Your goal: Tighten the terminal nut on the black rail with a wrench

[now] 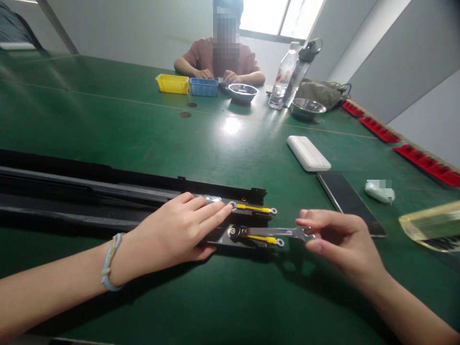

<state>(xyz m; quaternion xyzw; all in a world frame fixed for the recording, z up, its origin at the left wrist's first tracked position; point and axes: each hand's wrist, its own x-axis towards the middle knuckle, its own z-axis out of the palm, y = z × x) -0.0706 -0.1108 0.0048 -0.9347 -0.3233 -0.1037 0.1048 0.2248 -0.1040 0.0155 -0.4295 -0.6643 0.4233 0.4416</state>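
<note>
My right hand [339, 244] pinches the open end of a combination wrench [269, 232] between thumb and fingers. The wrench's ring end sits around a bolt [233, 231] on the nearer black metal rail [212, 235]. My left hand [183, 227] grips that rail, fingers across its top and thumb on the near side. One fingertip is close to the ring terminal of a short yellow wire [253, 208] on the farther black rail [223, 189]. A second yellow wire [261, 238] with a ring terminal runs partly under the wrench.
A black phone [350, 203], a white power bank [308, 153] and a pale rounded case [377, 191] lie to the right. Opposite sits a person [201, 57] behind a yellow bin [172, 84], a blue bin [203, 87] and a metal bowl [243, 96]. Bottles [278, 88] stand farther right.
</note>
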